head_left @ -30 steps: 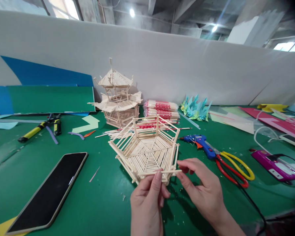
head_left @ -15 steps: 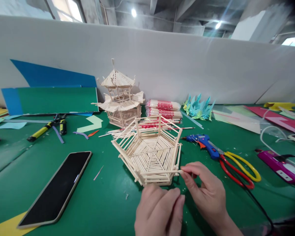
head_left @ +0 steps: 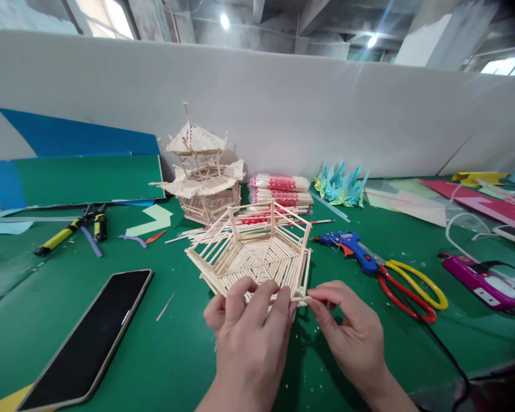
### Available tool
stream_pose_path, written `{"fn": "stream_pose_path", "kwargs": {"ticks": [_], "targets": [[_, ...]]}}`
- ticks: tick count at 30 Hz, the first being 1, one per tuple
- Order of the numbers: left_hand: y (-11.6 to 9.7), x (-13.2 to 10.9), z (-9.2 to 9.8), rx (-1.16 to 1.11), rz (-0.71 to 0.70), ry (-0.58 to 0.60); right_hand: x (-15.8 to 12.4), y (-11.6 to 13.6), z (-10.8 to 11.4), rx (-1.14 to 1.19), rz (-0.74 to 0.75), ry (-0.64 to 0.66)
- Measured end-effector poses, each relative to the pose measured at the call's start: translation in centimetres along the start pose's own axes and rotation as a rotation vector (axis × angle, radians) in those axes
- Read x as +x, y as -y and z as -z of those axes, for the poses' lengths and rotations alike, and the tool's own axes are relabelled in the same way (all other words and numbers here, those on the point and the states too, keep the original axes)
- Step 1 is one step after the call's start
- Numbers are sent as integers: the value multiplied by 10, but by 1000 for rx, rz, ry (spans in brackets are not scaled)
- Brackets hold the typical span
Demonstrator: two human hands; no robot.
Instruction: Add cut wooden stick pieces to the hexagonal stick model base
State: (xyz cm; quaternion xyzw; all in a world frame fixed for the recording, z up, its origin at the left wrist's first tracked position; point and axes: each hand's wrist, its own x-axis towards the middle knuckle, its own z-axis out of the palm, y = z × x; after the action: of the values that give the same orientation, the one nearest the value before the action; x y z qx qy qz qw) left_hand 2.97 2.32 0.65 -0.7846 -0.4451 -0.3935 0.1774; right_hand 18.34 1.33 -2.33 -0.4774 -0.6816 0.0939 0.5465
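My right grip [head_left: 352,332] is a small pinch: the thumb and first finger hold the end of a thin wooden stick [head_left: 299,299]. My left grip [head_left: 253,337] is spread over the near side of the six-sided stick frame [head_left: 261,260], and the stick runs in under its fingers. I can't tell how tightly they squeeze, because the back of my hand hides it. The stick frame sits around the middle of the green tabletop [head_left: 184,366], with its near side facing the front edge. The stick lies along that side; I can't see if all of it touches.

To do this well, I think I should hold the stick straight and level, in line with that side. A light pinch close to the end seems best, because a thin stick could roll or snap. My left fingers should press softly, so the stick frame doesn't bend or slide. I should check that both ends meet the corners before letting go.

The blue glue gun [head_left: 347,243] lies toward the tabletop's right edge, its tip pointing at the stick frame. That tip may be hot, so I should mind my fingers. Near the back edge stands a stick pagoda [head_left: 206,184], beside wrapped packs of sticks [head_left: 281,183].
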Motion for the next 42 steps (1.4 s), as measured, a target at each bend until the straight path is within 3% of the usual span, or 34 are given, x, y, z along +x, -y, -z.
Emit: {"fn": "stream_pose_path", "kwargs": {"ticks": [9, 17, 23, 34, 42], "targets": [[2, -1, 1, 10, -15, 24, 1, 2, 0, 2, 7, -13], [-12, -27, 3, 71, -139, -220, -4, -2, -1, 4, -2, -6], [-25, -46, -6, -47, 32, -213, -8, -3, -2, -8, 10, -24], [-20, -44, -7, -75, 58, -226, -11, -5, -4, 24, -10, -27], [-9, -36, 3, -78, 116, -208, -11, -3, -3, 68, -19, -27]]}}
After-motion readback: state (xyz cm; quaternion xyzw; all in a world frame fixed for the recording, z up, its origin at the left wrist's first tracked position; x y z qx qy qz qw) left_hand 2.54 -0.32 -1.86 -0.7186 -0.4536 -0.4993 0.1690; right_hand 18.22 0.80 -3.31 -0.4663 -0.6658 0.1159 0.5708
